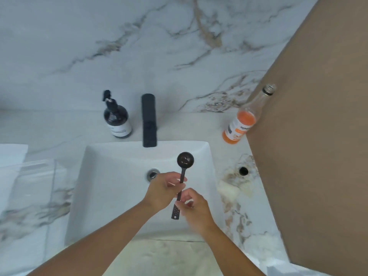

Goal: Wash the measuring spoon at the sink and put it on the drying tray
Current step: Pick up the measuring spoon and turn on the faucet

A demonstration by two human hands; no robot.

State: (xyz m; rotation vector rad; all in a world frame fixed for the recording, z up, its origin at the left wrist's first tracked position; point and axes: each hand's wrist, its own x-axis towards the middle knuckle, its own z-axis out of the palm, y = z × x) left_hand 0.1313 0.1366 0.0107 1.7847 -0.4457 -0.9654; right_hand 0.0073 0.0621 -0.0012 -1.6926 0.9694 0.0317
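A black measuring spoon [185, 160] with a long handle is held over the white square sink [111, 172], its bowl pointing toward the black faucet [149, 120]. My left hand [165, 191] pinches the middle of the handle. My right hand [196, 208] grips the handle lower down, near its end. The bowl has dark residue inside. No water runs from the faucet. A clear drying tray [29, 176] lies on the counter left of the sink.
A dark soap pump bottle [116, 118] stands left of the faucet. An orange-labelled glass bottle [242, 124] stands at the right by a brown panel [318, 136]. A small black hole [243, 170] sits in the marble counter right of the sink.
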